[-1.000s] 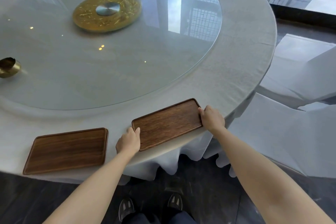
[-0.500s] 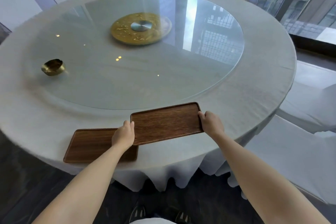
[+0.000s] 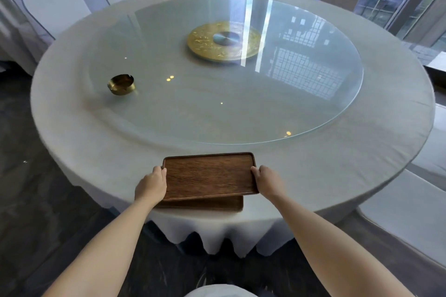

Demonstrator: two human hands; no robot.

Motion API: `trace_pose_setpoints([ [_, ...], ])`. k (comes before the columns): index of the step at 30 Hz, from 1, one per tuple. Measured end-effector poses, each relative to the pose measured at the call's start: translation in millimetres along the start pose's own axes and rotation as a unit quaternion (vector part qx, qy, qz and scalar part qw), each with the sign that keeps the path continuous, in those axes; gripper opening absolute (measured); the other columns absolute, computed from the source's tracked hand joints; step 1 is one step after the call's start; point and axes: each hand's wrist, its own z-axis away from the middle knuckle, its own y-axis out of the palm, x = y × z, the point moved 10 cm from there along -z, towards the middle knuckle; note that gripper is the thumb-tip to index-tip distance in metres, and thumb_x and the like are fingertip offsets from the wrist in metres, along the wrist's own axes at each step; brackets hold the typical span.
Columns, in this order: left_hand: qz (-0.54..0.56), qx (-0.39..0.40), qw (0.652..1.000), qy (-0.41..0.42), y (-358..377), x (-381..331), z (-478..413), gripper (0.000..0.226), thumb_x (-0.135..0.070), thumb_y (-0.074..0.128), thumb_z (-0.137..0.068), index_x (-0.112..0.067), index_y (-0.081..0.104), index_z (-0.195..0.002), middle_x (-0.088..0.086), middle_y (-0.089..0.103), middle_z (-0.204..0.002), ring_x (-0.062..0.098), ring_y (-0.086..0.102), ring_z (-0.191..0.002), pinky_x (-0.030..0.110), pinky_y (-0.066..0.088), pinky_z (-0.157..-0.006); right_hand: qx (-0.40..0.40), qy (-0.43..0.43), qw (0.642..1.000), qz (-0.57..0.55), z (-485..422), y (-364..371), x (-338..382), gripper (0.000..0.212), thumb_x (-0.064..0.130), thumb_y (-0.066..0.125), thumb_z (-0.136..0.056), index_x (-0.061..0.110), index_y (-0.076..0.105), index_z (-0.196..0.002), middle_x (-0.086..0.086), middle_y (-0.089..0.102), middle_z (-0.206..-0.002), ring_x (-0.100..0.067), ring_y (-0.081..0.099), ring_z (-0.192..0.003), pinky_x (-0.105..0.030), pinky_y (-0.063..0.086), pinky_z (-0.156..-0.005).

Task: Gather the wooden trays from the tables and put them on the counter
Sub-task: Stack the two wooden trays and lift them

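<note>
I hold a dark wooden tray (image 3: pixel 210 175) by its two short ends, just above the near edge of the round table (image 3: pixel 350 166). My left hand (image 3: pixel 151 185) grips the left end and my right hand (image 3: pixel 266 181) grips the right end. A second wooden tray (image 3: pixel 205 204) lies on the tablecloth directly beneath it, with only its near strip showing. Whether the upper tray touches the lower one I cannot tell.
A glass turntable (image 3: pixel 241 103) with a gold centre disc (image 3: pixel 224 41) covers the table's middle, and a brass ashtray (image 3: pixel 121 84) sits on it at the left. White-covered chairs (image 3: pixel 55 5) stand at the far left, another chair (image 3: pixel 407 212) at the right. Windows run behind.
I have carried the tray in both hands leftward, from beside the second tray to directly over it. The view has shifted and now shows more of the table.
</note>
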Motion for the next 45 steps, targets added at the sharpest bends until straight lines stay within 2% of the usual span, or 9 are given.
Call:
trace_pose_setpoints([
  [2, -0.007, 0.014, 1.0, -0.004, 4, 15, -3, 0.044, -0.031, 0.018, -0.101, 0.0, 0.049, -0.105, 0.015, 0.058, -0.086, 0.025, 0.049, -0.074, 0.035, 0.038, -0.064, 0.007, 0.002, 1.0, 0.012, 4, 14, 6, 0.043, 0.035, 0.03, -0.099, 0.002, 0.056, -0.098, -0.022, 0.064, -0.11, -0.036, 0.059, -0.104, -0.036, 0.042, -0.076],
  [4, -0.014, 0.025, 1.0, -0.002, 8, 24, -5, 0.042, -0.031, 0.018, -0.101, -0.002, 0.048, -0.104, 0.011, 0.054, -0.081, 0.024, 0.05, -0.072, 0.033, 0.038, -0.062, 0.012, 0.003, 1.0, 0.024, 7, 26, 10, 0.038, 0.035, 0.028, -0.1, 0.007, 0.051, -0.088, -0.021, 0.065, -0.109, -0.035, 0.06, -0.102, -0.034, 0.037, -0.071],
  [10, -0.012, 0.049, 0.999, 0.005, 19, 41, -13, 0.04, -0.029, 0.018, -0.101, -0.001, 0.046, -0.105, 0.019, 0.063, -0.094, 0.026, 0.049, -0.073, 0.034, 0.038, -0.064, 0.019, 0.018, 0.997, 0.068, 15, 48, 12, 0.038, 0.033, 0.026, -0.1, 0.01, 0.041, -0.074, -0.018, 0.065, -0.098, -0.036, 0.061, -0.099, -0.034, 0.038, -0.069],
  [14, -0.014, 0.07, 0.997, 0.012, 26, 44, -16, 0.039, -0.028, 0.017, -0.101, -0.002, 0.046, -0.107, 0.02, 0.063, -0.102, 0.025, 0.048, -0.076, 0.035, 0.038, -0.066, 0.002, 0.024, 0.996, 0.088, 21, 51, 11, 0.035, 0.032, 0.026, -0.1, 0.009, 0.047, -0.084, -0.02, 0.066, -0.105, -0.036, 0.061, -0.098, -0.032, 0.036, -0.066],
  [21, -0.023, 0.085, 0.996, 0.024, 35, 45, -19, 0.038, -0.027, 0.016, -0.101, -0.003, 0.045, -0.108, 0.02, 0.062, -0.105, 0.026, 0.048, -0.078, 0.036, 0.04, -0.069, -0.007, 0.01, 0.995, 0.103, 29, 52, 12, 0.033, 0.033, 0.025, -0.101, 0.011, 0.039, -0.081, -0.014, 0.057, -0.081, -0.03, 0.053, -0.073, -0.033, 0.039, -0.061],
  [27, -0.02, 0.074, 0.996, 0.039, 36, 45, -21, 0.038, -0.028, 0.017, -0.101, -0.004, 0.045, -0.106, 0.014, 0.058, -0.093, 0.025, 0.049, -0.078, 0.036, 0.041, -0.068, -0.015, 0.015, 0.996, 0.092, 31, 53, 11, 0.032, 0.035, 0.025, -0.1, 0.013, 0.04, -0.083, -0.019, 0.067, -0.097, -0.036, 0.062, -0.088, -0.037, 0.043, -0.065],
  [35, 0.031, 0.1, 0.994, -0.003, 47, 48, -25, 0.055, -0.041, 0.019, -0.099, -0.001, 0.056, -0.106, 0.019, 0.062, -0.109, 0.035, 0.059, -0.102, 0.04, 0.046, -0.082, 0.01, 0.096, 0.995, -0.004, 31, 59, 2, 0.051, 0.044, 0.028, -0.097, 0.0, 0.05, -0.111, -0.021, 0.062, -0.115, -0.037, 0.058, -0.105, -0.039, 0.043, -0.078],
  [43, 0.052, 0.131, 0.99, -0.02, 58, 49, -30, 0.062, -0.049, 0.022, -0.096, 0.001, 0.057, -0.105, 0.018, 0.061, -0.102, 0.028, 0.052, -0.086, 0.039, 0.042, -0.077, 0.057, 0.109, 0.99, -0.065, 27, 66, 0, 0.05, 0.042, 0.027, -0.099, 0.0, 0.054, -0.101, -0.023, 0.062, -0.107, -0.037, 0.059, -0.104, -0.035, 0.042, -0.077],
  [45, 0.043, 0.129, 0.991, -0.014, 56, 46, -33, 0.062, -0.048, 0.021, -0.097, 0.002, 0.058, -0.104, 0.019, 0.062, -0.105, 0.03, 0.054, -0.088, 0.038, 0.04, -0.076, 0.058, 0.113, 0.988, -0.092, 29, 65, 4, 0.044, 0.031, 0.024, -0.101, 0.0, 0.05, -0.12, -0.025, 0.058, -0.112, -0.039, 0.056, -0.107, -0.038, 0.044, -0.084],
])
